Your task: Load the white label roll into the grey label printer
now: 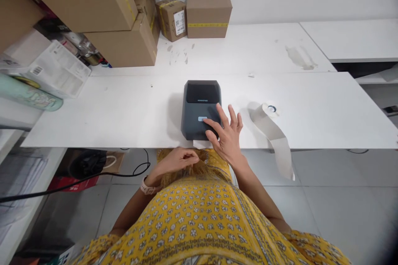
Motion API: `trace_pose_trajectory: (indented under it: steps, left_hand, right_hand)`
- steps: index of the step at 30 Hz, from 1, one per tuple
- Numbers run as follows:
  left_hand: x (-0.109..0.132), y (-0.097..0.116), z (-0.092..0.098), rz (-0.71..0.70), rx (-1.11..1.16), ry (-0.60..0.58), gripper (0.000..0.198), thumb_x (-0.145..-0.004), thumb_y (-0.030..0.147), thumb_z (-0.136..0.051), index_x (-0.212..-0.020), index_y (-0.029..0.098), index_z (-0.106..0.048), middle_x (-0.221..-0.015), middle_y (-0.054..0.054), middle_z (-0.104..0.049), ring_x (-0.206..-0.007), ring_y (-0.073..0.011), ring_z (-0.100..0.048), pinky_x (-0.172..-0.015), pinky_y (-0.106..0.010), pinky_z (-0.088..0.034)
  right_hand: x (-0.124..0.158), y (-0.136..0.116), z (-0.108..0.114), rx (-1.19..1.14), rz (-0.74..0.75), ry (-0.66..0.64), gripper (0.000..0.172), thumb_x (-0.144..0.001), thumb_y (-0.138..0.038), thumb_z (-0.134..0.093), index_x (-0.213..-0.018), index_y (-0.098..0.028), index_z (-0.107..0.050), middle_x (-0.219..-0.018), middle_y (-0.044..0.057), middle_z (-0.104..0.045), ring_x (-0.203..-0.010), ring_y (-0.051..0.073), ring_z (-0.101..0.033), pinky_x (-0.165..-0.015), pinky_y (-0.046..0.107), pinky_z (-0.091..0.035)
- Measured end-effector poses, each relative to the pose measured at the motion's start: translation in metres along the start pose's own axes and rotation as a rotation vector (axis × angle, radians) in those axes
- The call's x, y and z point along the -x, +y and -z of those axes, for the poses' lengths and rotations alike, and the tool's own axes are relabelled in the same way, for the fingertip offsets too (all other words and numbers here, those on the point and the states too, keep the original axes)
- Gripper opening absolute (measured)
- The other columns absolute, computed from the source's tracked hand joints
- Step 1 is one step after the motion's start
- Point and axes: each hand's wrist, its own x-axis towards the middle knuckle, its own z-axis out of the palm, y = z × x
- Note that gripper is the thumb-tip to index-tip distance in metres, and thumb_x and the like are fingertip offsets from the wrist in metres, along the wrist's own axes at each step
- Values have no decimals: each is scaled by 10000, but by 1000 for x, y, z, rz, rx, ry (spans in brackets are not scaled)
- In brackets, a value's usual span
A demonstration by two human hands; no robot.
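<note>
A dark grey label printer [199, 109] stands near the front edge of the white table. My right hand [228, 136] is over its right side, fingers spread, with the index fingertip on the light button on top. A strip of white paper [200, 144] shows at the printer's front edge, partly behind my right hand. My left hand [180, 158] is held low before my lap, just below the table edge, its fingers curled in; whatever may be inside is hidden. Right of the printer lies a roll of white labels [264, 114], its loose strip hanging over the table edge.
Cardboard boxes [124, 45] are stacked at the back left, with a small box [172, 18] and a wider box [209, 16] against the wall. A white package [59, 68] and a mint-green cylinder [29, 93] are at far left. A black cable [77, 182] runs below.
</note>
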Motion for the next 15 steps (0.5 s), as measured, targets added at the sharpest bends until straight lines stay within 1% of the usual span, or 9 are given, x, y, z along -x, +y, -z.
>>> trace_pose_trajectory:
  steps: [2, 4, 6, 7, 8, 10, 11, 13, 15]
  left_hand:
    - [9, -4, 13, 11, -13, 194, 404, -915, 553, -547, -838, 193, -711, -704, -14, -686, -585, -127, -576, -580, -257, -444]
    - [11, -6, 24, -39, 4, 502, 391, -926, 544, -540, -866, 197, -709, -765, -20, -705, -669, -145, -618, -638, -269, -485]
    - [6, -6, 30, -150, 15, 797, 375, -944, 526, -532, -1034, 210, -712, -1004, -54, -744, -915, -185, -675, -787, -302, -532]
    - [2, -4, 31, -218, 17, 884, 395, -956, 520, -521, -1157, 223, -687, -1180, -73, -722, -1084, -207, -659, -895, -332, -532]
    - [-3, -3, 30, -280, 24, 919, 434, -970, 516, -505, -1276, 239, -638, -1348, -83, -656, -1245, -223, -598, -1008, -367, -503]
    - [-14, 1, 25, -362, 52, 894, 507, -994, 521, -458, -1426, 265, -533, -1559, -79, -483, -1455, -234, -422, -1184, -427, -373]
    - [-19, 2, 22, -375, 68, 864, 532, -1004, 529, -431, -1467, 274, -492, -1609, -71, -415, -1507, -233, -345, -1234, -441, -303]
    - [-25, 5, 14, -368, 95, 822, 570, -1015, 545, -385, -1521, 287, -428, -1660, -53, -319, -1555, -226, -239, -1279, -444, -209]
    - [-27, 7, 10, -366, 108, 821, 602, -1013, 567, -364, -1549, 293, -384, -1682, -40, -257, -1572, -223, -177, -1291, -435, -177]
  right_hand:
    - [-9, -2, 5, 43, 12, -60, 316, -1028, -465, -430, -1213, -326, -645, -1627, -13, -389, -1564, 349, -165, -1231, 665, -104]
    - [-17, -3, 6, 51, 20, -106, 331, -1031, -482, -415, -1142, -295, -664, -1608, -10, -427, -1571, 341, -148, -1237, 666, -61]
    - [-21, -2, 4, 21, 28, -124, 340, -1028, -501, -415, -1090, -282, -667, -1589, -12, -456, -1575, 332, -141, -1240, 670, -36]
    - [-19, 0, 2, -11, 21, -120, 336, -1026, -505, -417, -1090, -285, -663, -1585, -16, -462, -1577, 326, -136, -1241, 673, -34]
    - [-16, 1, -1, -59, 7, -107, 330, -1025, -506, -419, -1110, -291, -655, -1591, -18, -451, -1580, 319, -131, -1243, 672, -46]
    - [-3, 5, -10, -205, -49, -43, 341, -1027, -501, -408, -1233, -312, -604, -1640, -12, -365, -1583, 298, -132, -1248, 652, -126]
    - [5, 7, -15, -294, -94, -1, 376, -1031, -497, -392, -1330, -326, -543, -1672, -6, -294, -1583, 286, -138, -1247, 632, -179]
    - [22, 10, -24, -454, -189, 60, 489, -1041, -484, -343, -1512, -352, -345, -1710, 8, -164, -1585, 264, -138, -1242, 595, -250]
    - [33, 12, -29, -542, -257, 68, 567, -1049, -473, -291, -1592, -371, -159, -1718, 10, -119, -1590, 256, -112, -1252, 592, -237]
